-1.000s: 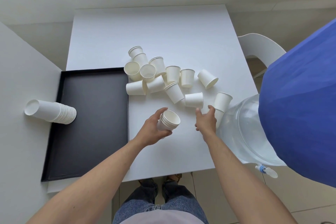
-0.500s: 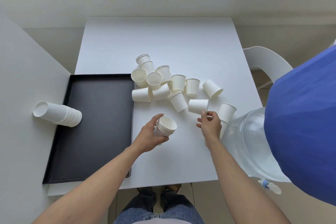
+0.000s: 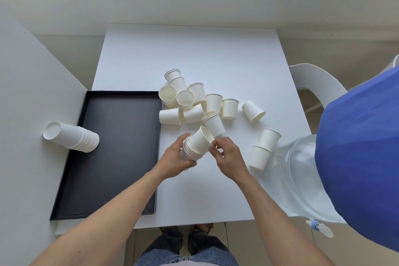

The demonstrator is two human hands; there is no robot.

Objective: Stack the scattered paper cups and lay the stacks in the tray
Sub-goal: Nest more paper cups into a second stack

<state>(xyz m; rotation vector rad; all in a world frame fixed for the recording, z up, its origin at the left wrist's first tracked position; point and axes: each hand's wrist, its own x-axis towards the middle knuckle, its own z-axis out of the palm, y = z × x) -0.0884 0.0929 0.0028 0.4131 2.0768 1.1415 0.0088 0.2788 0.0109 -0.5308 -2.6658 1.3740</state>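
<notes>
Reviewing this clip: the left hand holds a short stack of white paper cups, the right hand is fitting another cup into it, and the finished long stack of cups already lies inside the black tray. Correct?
Not quite. In the head view the long stack of white paper cups lies across the left rim of the black rectangular tray, its base end out on the white surface, not fully inside. The rest holds: the left hand grips the short stack and the right hand fits a cup.

A plain indoor room, maybe an office. A white table (image 3: 194,54), white chair (image 3: 313,77) and water bottle (image 3: 291,170) show it.
</notes>
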